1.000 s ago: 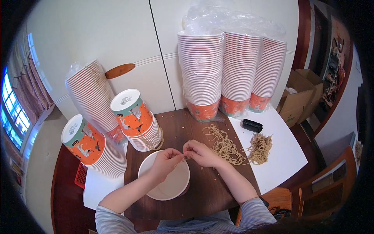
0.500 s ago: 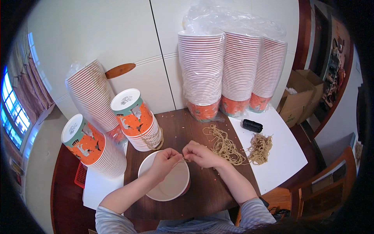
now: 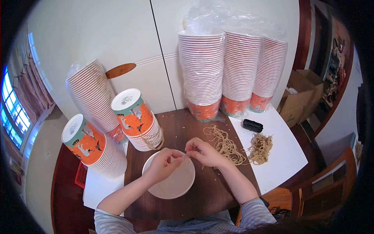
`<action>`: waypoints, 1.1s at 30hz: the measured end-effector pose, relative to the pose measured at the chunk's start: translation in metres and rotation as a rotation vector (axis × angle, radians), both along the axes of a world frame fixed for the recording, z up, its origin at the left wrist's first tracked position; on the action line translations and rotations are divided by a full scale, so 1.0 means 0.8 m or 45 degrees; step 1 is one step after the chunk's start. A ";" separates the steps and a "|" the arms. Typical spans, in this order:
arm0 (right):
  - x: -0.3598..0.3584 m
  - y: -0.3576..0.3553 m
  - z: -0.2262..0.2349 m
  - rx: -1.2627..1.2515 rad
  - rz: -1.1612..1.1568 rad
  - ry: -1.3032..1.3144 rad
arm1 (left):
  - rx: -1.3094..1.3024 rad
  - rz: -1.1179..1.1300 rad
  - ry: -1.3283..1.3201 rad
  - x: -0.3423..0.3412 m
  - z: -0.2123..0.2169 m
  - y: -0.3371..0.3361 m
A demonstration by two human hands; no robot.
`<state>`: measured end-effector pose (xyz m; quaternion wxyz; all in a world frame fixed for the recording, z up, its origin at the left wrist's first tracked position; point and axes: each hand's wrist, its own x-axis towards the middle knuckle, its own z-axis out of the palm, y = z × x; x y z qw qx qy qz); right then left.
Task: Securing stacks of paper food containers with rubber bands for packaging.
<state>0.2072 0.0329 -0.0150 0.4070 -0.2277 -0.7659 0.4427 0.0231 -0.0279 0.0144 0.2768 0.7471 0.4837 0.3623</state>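
Round white paper bucket (image 3: 176, 184), mouth up, plain inside, near the front edge of the brown tabletop (image 3: 214, 195), right hand (image 3: 202, 151) pinching thin tan string (image 3: 187, 158), left hand (image 3: 167, 163) curled narrow, its grip unclear.

A dark wood-grain tabletop (image 3: 210, 197) is carrying paper buckets and tan cord between white side surfaces.
On the brown wood, an open white bucket (image 3: 171, 185) is sitting near the front, an upside-down orange bucket stack (image 3: 134, 119) is standing behind it, a loose cord tangle (image 3: 226, 146) is spreading rightward, and pale crumbs (image 3: 175, 137) are lying scattered; on the right white surface (image 3: 281, 158), a cord bundle (image 3: 260, 150) is lying near a black oblong object (image 3: 252, 125); on the left white surface (image 3: 96, 189), another upside-down stack (image 3: 91, 146) is standing; plastic-wrapped bucket stacks (image 3: 201, 74) are lining the back right.
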 end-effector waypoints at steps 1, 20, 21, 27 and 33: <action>0.001 -0.001 0.001 0.000 0.000 -0.001 | 0.000 0.000 -0.001 -0.001 -0.003 0.001; 0.016 -0.005 0.026 0.258 -0.032 -0.096 | -0.505 -0.184 -0.610 -0.024 0.038 -0.026; 0.016 -0.004 0.025 0.345 0.053 -0.128 | -0.515 -0.186 -0.675 -0.025 0.039 -0.027; 0.007 -0.014 0.024 0.367 0.022 -0.196 | -0.532 -0.186 -0.738 -0.020 0.041 -0.022; 0.007 -0.007 0.018 0.523 -0.080 -0.178 | -0.549 -0.179 -0.811 -0.023 0.041 -0.021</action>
